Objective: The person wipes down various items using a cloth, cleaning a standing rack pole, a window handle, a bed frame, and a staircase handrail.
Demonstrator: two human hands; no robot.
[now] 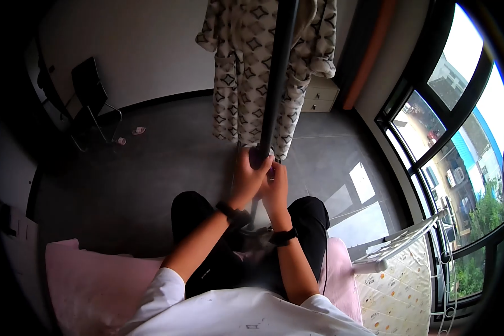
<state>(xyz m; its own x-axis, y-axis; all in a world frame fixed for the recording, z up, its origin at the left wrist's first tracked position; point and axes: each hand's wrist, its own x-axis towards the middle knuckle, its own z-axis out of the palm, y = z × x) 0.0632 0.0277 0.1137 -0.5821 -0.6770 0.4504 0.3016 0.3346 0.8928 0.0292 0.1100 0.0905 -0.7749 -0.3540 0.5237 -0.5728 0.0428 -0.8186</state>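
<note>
A long black pole [275, 84] runs from the top of the head view down to my hands. Around its near end my left hand [250, 175] is closed, thumb laid along the side. My right hand [275, 183], with a ring on one finger, is closed right beside and slightly below it, at the same end of the pole; its grip is partly hidden. A patterned fleece garment [252, 67], white with dark star shapes, hangs behind the pole. Below my hands, between my knees, a thin upright and a blurred base show faintly.
I sit on a pink-covered bed [106, 280]. To the right are a white metal bed frame [397, 243], a patterned mattress [395, 285] and large windows [459, 129]. A black chair [92, 92], slippers [139, 130] and a drawer cabinet [320, 94] stand farther off on grey floor.
</note>
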